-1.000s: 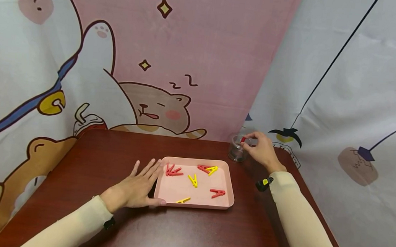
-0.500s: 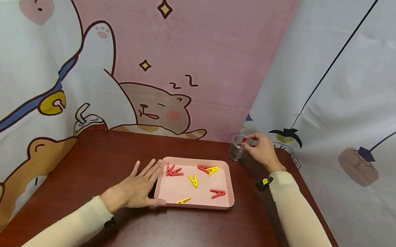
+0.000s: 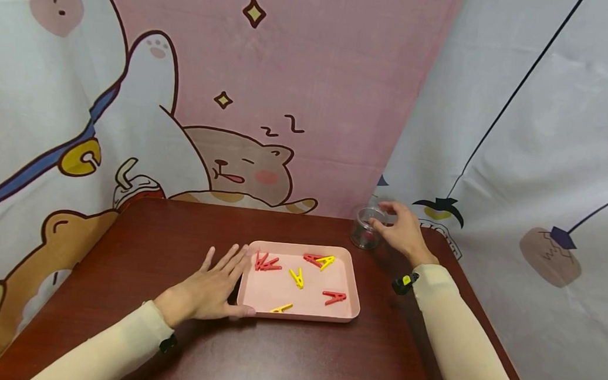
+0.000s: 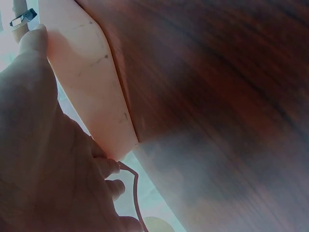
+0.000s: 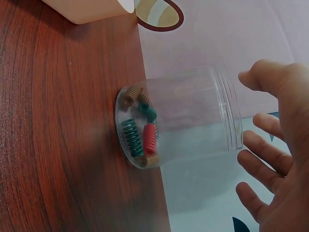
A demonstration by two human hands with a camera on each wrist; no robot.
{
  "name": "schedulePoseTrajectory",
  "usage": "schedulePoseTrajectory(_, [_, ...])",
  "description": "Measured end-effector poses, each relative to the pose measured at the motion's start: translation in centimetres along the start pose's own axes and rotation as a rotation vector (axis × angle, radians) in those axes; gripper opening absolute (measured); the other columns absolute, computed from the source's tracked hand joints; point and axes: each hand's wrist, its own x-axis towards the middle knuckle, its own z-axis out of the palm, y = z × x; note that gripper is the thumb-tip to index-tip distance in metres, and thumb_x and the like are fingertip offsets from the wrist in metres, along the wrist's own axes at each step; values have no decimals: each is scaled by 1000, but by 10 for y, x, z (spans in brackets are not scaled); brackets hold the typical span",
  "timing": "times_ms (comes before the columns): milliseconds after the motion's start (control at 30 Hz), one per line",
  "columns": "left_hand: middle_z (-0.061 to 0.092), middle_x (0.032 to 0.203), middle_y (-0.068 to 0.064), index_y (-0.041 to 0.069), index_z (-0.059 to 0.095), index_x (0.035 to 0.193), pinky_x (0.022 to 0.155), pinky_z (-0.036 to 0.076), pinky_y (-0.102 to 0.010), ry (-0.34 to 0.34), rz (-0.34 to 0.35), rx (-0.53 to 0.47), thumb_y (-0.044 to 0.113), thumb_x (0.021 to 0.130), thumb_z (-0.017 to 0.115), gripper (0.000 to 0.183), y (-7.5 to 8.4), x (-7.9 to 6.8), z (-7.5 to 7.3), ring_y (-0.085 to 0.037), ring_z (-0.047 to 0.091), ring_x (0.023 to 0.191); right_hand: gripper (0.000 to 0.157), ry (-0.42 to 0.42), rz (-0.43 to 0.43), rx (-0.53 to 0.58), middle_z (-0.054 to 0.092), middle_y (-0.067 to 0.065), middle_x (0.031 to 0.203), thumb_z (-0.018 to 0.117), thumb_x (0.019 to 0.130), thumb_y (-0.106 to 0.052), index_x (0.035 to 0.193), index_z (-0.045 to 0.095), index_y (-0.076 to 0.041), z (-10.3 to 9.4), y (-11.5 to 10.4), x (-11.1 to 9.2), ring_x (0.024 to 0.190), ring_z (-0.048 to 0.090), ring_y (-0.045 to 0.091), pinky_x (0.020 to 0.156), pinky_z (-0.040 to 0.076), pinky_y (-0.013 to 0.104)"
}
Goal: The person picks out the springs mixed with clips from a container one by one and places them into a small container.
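My right hand (image 3: 404, 232) hovers at the mouth of a clear plastic jar (image 3: 360, 234), its thumb and fingers spread apart with nothing between them. Through the jar wall in the right wrist view I see a red spring (image 5: 150, 139), green springs (image 5: 131, 137) and brown springs (image 5: 130, 95) at the bottom. My left hand (image 3: 207, 292) lies with straight fingers against the left edge of a pink tray (image 3: 270, 293), thumb at its near corner. In that tray are several red clothespins (image 3: 334, 298) and yellow clothespins (image 3: 296, 278).
The dark wooden table (image 3: 292, 357) carries both tray and jar. Behind it hangs a cartoon-printed cloth (image 3: 329, 127), close to the jar. The jar stands near the table's far right corner, beyond the tray.
The red spring pinched in my right hand has been let go and now lies in the jar; the thumb and fingers have parted. The left hand and tray stay put.
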Motion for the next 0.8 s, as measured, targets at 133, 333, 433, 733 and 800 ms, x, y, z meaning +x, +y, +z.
schedulePoseTrajectory(133, [14, 197, -21, 2, 24, 185, 140, 13, -86, 1, 0, 0, 96, 99, 58, 132, 0, 0, 0, -46, 18, 184, 66, 7, -5, 2, 65, 25, 162, 84, 109, -37, 163, 62, -5, 0, 0, -1, 152, 61, 49, 126, 52, 70])
schedulePoseTrajectory(333, [15, 197, -21, 2, 24, 185, 140, 13, -86, 5, 2, 2, 96, 98, 58, 133, 0, 0, 1, -47, 18, 183, 66, 19, -19, -2, 65, 25, 161, 84, 109, -38, 162, 63, -6, -1, 0, -2, 150, 61, 47, 126, 52, 70])
schedulePoseTrajectory(433, [15, 197, -22, 2, 24, 185, 140, 13, -86, 5, 2, -1, 96, 98, 58, 132, 0, 0, 1, -47, 18, 183, 65, 26, -28, 1, 66, 25, 159, 85, 108, -37, 161, 64, -5, 0, 0, -4, 149, 61, 48, 125, 52, 71])
schedulePoseTrajectory(733, [14, 197, -21, 1, 24, 185, 140, 13, -86, 10, 8, 2, 96, 98, 58, 133, -1, 1, 2, -47, 19, 183, 63, 41, -57, -8, 65, 25, 157, 86, 108, -34, 160, 65, -5, -1, -5, -8, 146, 62, 48, 121, 54, 71])
schedulePoseTrajectory(800, [13, 197, -21, 1, 24, 185, 140, 13, -87, 10, 10, 0, 96, 99, 58, 133, -1, 1, 2, -47, 19, 183, 63, 43, -66, -10, 65, 26, 157, 86, 108, -34, 159, 65, -5, -1, -7, -9, 144, 62, 48, 120, 54, 72])
